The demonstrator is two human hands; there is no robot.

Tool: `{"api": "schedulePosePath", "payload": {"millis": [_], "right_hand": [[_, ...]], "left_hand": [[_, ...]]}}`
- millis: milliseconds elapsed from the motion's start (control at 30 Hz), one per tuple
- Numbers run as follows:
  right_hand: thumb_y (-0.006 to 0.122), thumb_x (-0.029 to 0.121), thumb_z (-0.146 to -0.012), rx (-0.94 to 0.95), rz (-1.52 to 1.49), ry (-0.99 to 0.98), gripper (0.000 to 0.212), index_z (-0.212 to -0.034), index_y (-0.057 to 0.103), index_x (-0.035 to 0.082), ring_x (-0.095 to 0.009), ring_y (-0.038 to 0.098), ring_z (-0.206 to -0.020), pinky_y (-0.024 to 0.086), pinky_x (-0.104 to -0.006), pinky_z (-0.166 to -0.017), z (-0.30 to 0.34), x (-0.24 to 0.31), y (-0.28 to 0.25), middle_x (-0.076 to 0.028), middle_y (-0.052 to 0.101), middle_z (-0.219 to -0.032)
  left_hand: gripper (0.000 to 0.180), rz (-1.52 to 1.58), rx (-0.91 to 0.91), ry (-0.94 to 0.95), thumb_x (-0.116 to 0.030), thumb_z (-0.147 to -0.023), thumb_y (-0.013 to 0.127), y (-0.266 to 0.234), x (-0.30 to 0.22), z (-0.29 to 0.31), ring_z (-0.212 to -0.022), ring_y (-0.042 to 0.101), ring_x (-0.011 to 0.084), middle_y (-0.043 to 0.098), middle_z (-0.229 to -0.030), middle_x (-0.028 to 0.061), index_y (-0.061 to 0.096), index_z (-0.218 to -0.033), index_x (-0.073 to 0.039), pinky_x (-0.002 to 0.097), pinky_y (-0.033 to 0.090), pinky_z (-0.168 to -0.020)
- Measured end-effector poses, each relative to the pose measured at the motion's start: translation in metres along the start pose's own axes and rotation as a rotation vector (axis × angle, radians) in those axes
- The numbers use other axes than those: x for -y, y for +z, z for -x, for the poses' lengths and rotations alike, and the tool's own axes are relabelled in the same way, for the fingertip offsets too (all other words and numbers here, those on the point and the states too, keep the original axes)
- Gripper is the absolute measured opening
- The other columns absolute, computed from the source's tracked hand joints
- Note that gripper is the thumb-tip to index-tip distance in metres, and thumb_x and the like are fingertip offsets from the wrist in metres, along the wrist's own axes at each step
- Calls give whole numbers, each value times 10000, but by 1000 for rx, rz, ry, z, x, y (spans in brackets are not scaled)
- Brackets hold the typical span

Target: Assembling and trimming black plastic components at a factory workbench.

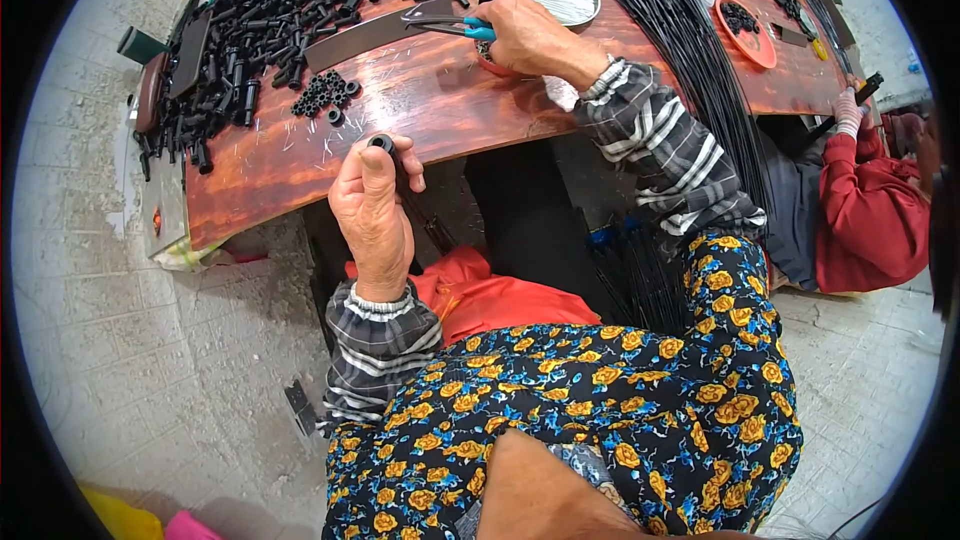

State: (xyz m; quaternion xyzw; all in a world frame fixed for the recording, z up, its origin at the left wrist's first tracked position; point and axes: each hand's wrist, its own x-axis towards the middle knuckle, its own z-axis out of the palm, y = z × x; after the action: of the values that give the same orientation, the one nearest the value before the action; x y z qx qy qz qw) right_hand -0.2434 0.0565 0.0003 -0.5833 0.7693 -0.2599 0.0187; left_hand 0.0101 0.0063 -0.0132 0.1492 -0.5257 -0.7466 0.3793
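My left hand [372,215] is in front of the table edge, thumb and fingers closed round a black tubular part [381,143] whose round open end faces up. The lower part of it is mostly hidden by my fingers. Over the table, my right hand [535,38] grips pliers with teal handles [479,32], their jaws pointing left above a flat metal bar [375,36]. Just under the right hand, a small reddish dish [493,64] is partly covered. A cluster of small black rings [325,94] lies on the wood between my hands and the far pile.
A big heap of black tubular parts [290,0] covers the table's far left. A round metal tray [600,2] holds thin white sticks. Long black rods [680,50] hang over the edge at right. Beyond sits a person in red [870,210], near an orange dish [760,52] of black pieces.
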Motion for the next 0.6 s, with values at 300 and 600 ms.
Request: {"api": "schedulePosePath", "payload": {"millis": [300, 600], "right_hand": [[584, 66, -689, -25, 0, 39, 147, -783, 655, -21, -436, 608, -715, 469, -489, -671, -4, 1, -12, -269, 602, -702], [638, 115, -698, -127, -192, 180, 195, -834, 683, -18, -335, 628, -650, 462, -413, -612, 4, -6, -25, -219, 637, -683]], "left_hand": [[362, 48, -6, -34, -353, -926, 605, 2, -2, 0, -665, 510, 100, 590, -773, 39, 623, -936, 9, 228, 416, -615], [342, 103, 31, -23, -333, -936, 595, 5, -5, 3, -676, 514, 102, 589, -778, 40, 621, -944, 8, 231, 414, -617]]}}
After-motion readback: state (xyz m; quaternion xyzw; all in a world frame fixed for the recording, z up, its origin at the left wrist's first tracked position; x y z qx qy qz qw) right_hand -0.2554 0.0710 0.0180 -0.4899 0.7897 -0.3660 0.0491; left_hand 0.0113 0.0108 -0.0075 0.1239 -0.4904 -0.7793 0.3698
